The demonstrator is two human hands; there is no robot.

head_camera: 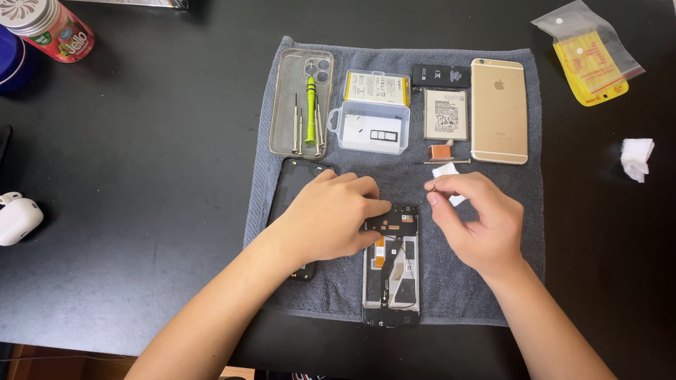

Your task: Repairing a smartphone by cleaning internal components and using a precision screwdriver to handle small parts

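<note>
Both hands [331,214] at opened phone's [391,271] top edge

Black phone back [292,184] half under left hand [327,218]

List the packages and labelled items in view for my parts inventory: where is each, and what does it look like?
Plastic bag: far right on table, clear with yellow printed insert.
Can: far left corner, red and green label, silver top.
Yellow-labelled battery: on towel, above clear box.
White-labelled battery: left of gold phone.
</note>
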